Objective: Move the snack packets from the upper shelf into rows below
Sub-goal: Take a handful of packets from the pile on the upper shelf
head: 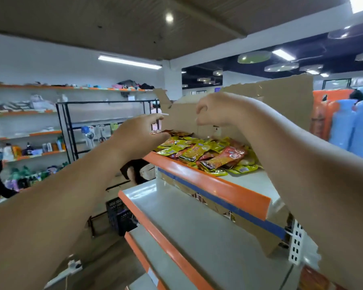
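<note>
Packets (199, 152) on shelf (197, 181): likely light, limp, slick; best pinched at sealed edges. Left hand (138, 135) fingers curled by one, clamp unclear; right hand (214, 110) fingers curled, nothing held.

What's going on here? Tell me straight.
A person reaches both hands to the upper shelf, where a pile of packets lies in front of cardboard. The left hand pinches one packet at the pile's left end. The right hand hovers curled above the pile; whether it holds anything is unclear. The shelf below shows no packets yet.
</note>
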A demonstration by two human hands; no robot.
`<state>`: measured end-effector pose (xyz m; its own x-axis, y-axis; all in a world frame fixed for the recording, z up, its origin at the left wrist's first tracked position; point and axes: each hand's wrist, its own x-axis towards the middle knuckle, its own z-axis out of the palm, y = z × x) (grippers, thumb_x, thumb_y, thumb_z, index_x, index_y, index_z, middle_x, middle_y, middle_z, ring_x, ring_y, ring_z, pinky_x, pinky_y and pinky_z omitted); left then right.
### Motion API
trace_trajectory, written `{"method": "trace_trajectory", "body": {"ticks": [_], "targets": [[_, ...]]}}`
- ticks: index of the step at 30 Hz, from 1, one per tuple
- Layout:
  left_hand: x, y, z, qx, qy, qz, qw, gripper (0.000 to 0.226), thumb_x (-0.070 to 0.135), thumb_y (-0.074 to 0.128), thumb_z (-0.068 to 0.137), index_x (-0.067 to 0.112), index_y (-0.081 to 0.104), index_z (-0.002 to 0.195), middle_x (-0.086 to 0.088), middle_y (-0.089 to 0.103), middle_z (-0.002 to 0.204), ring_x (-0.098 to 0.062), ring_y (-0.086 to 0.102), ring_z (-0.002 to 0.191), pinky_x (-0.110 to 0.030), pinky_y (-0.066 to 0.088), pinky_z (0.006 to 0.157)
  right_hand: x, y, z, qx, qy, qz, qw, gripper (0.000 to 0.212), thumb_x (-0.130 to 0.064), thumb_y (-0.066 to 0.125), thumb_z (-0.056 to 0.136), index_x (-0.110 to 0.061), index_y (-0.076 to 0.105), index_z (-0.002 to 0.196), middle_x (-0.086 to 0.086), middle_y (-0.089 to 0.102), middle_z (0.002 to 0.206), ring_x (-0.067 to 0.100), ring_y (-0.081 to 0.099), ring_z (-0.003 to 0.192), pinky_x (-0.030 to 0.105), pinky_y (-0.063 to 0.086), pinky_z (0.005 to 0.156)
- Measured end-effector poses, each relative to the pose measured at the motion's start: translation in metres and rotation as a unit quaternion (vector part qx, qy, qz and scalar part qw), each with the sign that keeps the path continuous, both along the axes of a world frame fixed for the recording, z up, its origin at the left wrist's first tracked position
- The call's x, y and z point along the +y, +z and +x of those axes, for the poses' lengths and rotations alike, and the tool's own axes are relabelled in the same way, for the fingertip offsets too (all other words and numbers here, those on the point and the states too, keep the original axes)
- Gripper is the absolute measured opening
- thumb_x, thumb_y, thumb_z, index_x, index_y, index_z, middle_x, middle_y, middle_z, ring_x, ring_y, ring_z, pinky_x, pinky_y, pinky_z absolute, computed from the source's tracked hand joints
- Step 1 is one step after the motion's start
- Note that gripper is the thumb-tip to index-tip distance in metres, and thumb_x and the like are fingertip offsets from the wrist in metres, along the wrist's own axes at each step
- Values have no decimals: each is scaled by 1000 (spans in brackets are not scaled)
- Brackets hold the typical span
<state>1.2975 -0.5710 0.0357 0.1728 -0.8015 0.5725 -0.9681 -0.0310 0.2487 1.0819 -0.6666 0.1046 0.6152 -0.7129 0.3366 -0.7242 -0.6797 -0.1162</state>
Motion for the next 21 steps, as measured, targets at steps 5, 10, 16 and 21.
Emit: {"method": "trace_trajectory", "body": {"ticks": [5, 10, 16, 21], "targets": [[-51, 5, 29, 24, 4, 19, 1000, 62, 53, 63, 96, 35, 47, 152, -1, 56, 149, -26, 54, 132, -35, 40, 96, -46, 7, 41, 95, -25, 1, 995, 48, -44, 59, 97, -28, 55, 142, 1, 55, 143, 27, 56, 123, 50, 47, 105], [-85, 3, 64, 27, -2, 30, 999, 62, 57, 62, 95, 37, 47, 151, 0, 56, 149, -24, 54, 132, -40, 44, 102, -80, 3, 80, 99, -31, 18, 994, 49, -40, 60, 96, -25, 53, 142, 3, 56, 137, 28, 56, 119, 48, 50, 102], [-135, -8, 120, 47, -29, 35, 998, 57, 56, 64, 95, 37, 53, 147, 5, 61, 140, -22, 58, 125, -37, 44, 98, -118, -11, 127, 107, -56, 42, 992, 49, -48, 63, 92, -24, 60, 135, 1, 57, 136, 27, 58, 115, 45, 53, 94], [-196, -27, 174, 63, -67, 56, 994, 53, 51, 68, 92, 35, 59, 141, 6, 64, 129, -16, 59, 111, -33, 43, 91, -154, -29, 179, 136, -97, 64, 984, 40, -53, 66, 89, -24, 69, 117, 4, 69, 115, 27, 69, 99, 37, 55, 77]]}}
